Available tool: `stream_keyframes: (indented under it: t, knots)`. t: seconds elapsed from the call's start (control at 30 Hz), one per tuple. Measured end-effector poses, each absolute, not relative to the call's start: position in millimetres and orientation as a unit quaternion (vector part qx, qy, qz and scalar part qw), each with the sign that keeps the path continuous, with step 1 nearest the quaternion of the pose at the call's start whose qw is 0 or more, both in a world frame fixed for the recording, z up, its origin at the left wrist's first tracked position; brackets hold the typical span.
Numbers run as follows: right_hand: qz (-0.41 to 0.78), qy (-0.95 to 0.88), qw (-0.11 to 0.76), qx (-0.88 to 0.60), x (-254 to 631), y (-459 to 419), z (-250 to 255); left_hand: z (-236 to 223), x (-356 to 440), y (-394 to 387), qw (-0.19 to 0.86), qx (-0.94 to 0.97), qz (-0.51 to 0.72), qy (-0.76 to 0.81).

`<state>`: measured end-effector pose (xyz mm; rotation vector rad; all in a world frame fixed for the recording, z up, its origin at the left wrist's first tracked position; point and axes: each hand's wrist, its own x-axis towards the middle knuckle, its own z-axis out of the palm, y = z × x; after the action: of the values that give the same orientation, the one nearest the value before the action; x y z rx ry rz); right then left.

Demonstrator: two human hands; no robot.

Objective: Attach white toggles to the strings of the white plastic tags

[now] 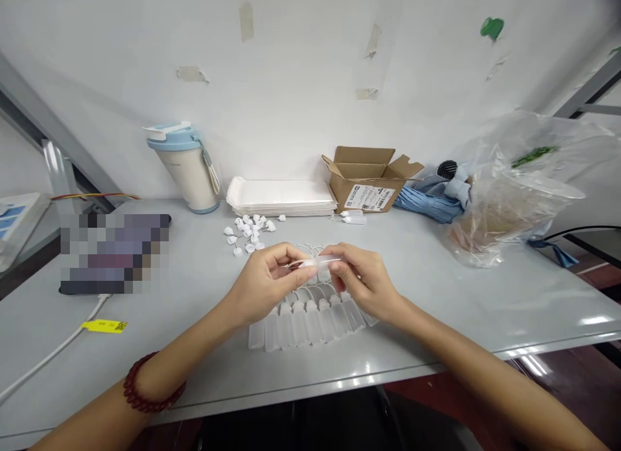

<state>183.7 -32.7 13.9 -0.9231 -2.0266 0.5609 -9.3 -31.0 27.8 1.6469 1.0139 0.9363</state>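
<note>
Between my two hands a small translucent plastic bottle [328, 260] lies roughly level above the table. The fingers of my right hand [369, 279] are closed around its body. At its white cap end, my left hand [262, 281] pinches with thumb and forefinger, and a thin white strand sticks out there. Beneath the hands is a row of similar bottles [310, 325] with white tops and thin strands, lying side by side. My hands partly cover more bottles behind that row. Several loose white caps [250, 231] are scattered beyond my left hand.
Along the wall stand a cream tumbler with a blue lid [187, 169], a stack of white trays [284, 195] and an open cardboard box [366, 182]. Two bottles [353, 218] lie before the box. A plastic bag [504, 211] is at right, a blurred-out device [114, 253] with a cable at left.
</note>
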Motion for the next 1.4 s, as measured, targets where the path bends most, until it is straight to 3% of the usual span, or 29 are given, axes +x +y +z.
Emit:
stream_keyframes:
  t: [0.17,0.53,0.83,0.97,1.07,1.4]
  knots:
    - [0.3,-0.776,0.409,-0.374,182.3,-32.1,14.3,28.0,-10.0,-31.4,0.439,0.689,0.4,0.415]
    - [0.21,-0.809,0.405,-0.369,182.5,-32.6,13.9,24.5,-12.0,-32.7,0.344,0.77,0.312,0.437]
    - [0.401,-0.746,0.364,-0.388,183.3,-33.6,16.7,25.0,-13.7,-32.9,0.164,0.86,0.34,0.344]
    - [0.427,-0.73,0.352,-0.4,184.3,-32.0,18.6,19.5,-14.6,-31.5,0.111,0.876,0.356,0.306]
    - [0.42,-0.722,0.368,-0.409,183.9,-31.9,18.6,19.3,-13.5,-30.8,0.126,0.861,0.372,0.323]
    - [0.354,-0.75,0.386,-0.404,181.8,-28.1,10.7,27.0,-12.2,-30.6,0.33,0.773,0.298,0.453]
